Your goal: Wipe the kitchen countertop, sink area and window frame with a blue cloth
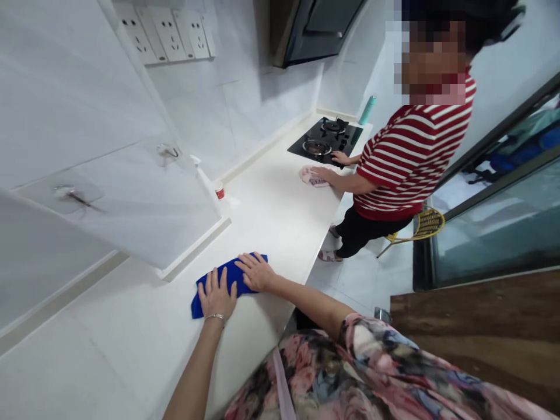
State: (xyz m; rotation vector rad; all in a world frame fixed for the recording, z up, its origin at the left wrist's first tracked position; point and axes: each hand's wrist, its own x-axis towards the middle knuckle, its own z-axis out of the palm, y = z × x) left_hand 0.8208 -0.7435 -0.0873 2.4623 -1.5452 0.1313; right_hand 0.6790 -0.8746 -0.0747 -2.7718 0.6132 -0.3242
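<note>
Well, a bright blue, flat cloth (238, 279) lay on the long white counter (271, 227), between its wall side and its front edge. The left hand (219, 300) lay flat on it, fingers spread; the right hand (259, 274) did too, fingers a bit apart. Neither gripped it.

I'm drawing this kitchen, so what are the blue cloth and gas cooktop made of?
The blue cloth looks like matte fabric, fibre unclear: thin, with uneven edges. The gas cooktop looks glossy, probably glass: smooth, black and faintly reflective.
</note>
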